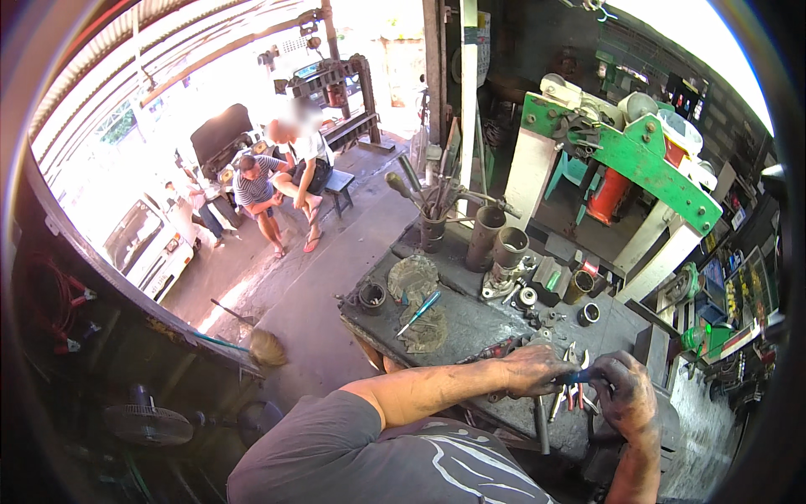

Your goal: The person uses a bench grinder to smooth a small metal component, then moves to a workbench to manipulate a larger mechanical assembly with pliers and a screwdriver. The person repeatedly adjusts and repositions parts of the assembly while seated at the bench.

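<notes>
Grips a small blue piece point(578, 377) between the curled fingers of left hand point(537, 370) and right hand point(626, 392), over the workbench point(470, 317) toward its near right corner. Has red-handled pliers point(580, 398) just below, a metal rod point(541, 427) at the near edge, a screwdriver point(418, 313) toward the left edge, a tall cylinder point(485, 239) by the far edge.

We can't ID the blue part point(576, 377) btwn L hand point(537, 370) & R hand point(625, 395), mostly hidden by grip. R forearm point(636, 472) cut off at near edge. Far left, white-top person point(312, 149): head blurred.
</notes>
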`<state>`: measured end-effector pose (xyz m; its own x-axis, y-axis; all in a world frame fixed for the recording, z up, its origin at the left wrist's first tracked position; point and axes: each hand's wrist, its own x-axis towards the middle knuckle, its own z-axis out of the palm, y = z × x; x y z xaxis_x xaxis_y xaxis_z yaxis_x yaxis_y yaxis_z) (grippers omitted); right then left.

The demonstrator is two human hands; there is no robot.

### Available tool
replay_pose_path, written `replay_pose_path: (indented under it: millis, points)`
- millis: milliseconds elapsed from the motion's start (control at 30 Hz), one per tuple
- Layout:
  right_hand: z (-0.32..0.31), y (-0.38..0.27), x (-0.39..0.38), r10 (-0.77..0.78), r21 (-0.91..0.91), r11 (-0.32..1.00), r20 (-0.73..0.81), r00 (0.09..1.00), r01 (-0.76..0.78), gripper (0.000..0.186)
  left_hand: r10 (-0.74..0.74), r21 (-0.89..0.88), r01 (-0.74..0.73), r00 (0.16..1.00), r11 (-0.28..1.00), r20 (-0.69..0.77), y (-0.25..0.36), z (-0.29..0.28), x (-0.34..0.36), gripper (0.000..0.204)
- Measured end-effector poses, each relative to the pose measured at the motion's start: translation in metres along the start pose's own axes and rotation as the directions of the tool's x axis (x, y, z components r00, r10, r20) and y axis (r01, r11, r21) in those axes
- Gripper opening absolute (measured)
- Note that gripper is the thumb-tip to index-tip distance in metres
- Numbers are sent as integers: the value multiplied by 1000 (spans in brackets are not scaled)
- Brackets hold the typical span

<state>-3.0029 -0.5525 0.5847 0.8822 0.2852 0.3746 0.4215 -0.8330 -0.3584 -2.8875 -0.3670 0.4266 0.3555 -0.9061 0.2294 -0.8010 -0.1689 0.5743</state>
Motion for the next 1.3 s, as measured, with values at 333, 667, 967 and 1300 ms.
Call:
replay_pose_path:
  millis: [333,667,967,1300]
  points:
    - [11,-4,1,60,65,996,105,993,-67,30,-162,16,170,963,985,-215,-26,-9,-26,97]
    - [49,22,10,-69,338,937,-65,995,87,26,-254,-146,225,941,963,-222,-41,6,-25,97]
    - [130,74,-11,85,980,-2,-200,976,201,43,-210,-179,163,934,970,-288,-49,15,-29,94]
    - [112,58,27,104,831,428,-436,894,356,43,-205,-185,149,917,971,-341,-48,16,-29,96]
